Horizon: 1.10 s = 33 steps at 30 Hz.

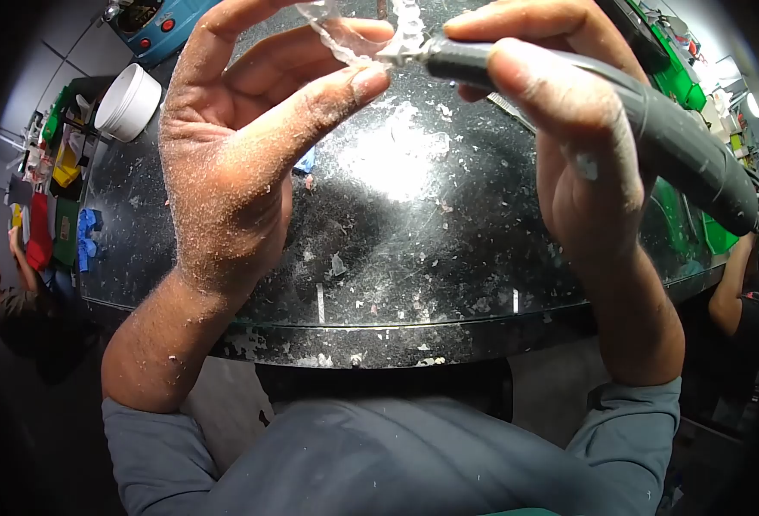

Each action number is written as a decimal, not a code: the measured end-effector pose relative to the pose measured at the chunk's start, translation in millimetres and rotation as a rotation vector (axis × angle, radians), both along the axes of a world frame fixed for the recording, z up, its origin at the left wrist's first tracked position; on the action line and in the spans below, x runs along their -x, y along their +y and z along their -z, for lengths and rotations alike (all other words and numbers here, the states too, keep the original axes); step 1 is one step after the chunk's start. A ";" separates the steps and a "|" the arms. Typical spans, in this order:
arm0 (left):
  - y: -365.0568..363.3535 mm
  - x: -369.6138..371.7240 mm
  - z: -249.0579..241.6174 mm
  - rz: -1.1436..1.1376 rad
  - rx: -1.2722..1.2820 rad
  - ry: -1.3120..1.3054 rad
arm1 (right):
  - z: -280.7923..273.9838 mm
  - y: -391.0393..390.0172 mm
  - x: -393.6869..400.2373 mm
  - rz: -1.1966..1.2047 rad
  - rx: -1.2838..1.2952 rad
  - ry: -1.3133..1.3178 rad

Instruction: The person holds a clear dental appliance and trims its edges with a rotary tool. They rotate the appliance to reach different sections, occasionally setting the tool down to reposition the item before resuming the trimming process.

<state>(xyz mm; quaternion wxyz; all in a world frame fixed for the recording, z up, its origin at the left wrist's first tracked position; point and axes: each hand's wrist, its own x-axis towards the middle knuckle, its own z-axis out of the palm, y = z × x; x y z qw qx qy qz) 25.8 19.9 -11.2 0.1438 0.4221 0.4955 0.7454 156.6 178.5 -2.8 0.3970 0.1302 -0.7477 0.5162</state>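
My left hand (233, 155), dusted with pale shavings, pinches a clear plastic dental aligner (410, 26) between thumb and fingers at the top of the view. The aligner's upper part is cut off by the frame edge. In my right hand (582, 129) is a dark grey rotary handpiece (681, 142), gripped like a pen and pointing left. Its small metal tip (404, 55) meets the aligner's edge close to my left thumb; whether it spins cannot be seen. White powder coats my right index finger and thumb.
Shavings and scraps litter the black worktop (414, 267). A white tub (128, 103) and a blue machine with red buttons (160, 30) stand at the back left. Blue crumpled material (87, 239) lies at the left edge. Other people (745, 297) are at both sides.
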 end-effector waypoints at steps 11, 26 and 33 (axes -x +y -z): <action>-4.0 10.5 8.7 0.068 -0.033 0.072 | -0.5 -1.3 5.5 -0.005 -0.079 0.054; -3.3 5.8 7.6 0.022 0.030 0.013 | -2.2 1.4 7.5 0.010 -0.171 0.118; -3.9 4.5 6.0 0.048 0.015 -0.074 | -3.6 3.6 8.0 0.013 -0.204 0.151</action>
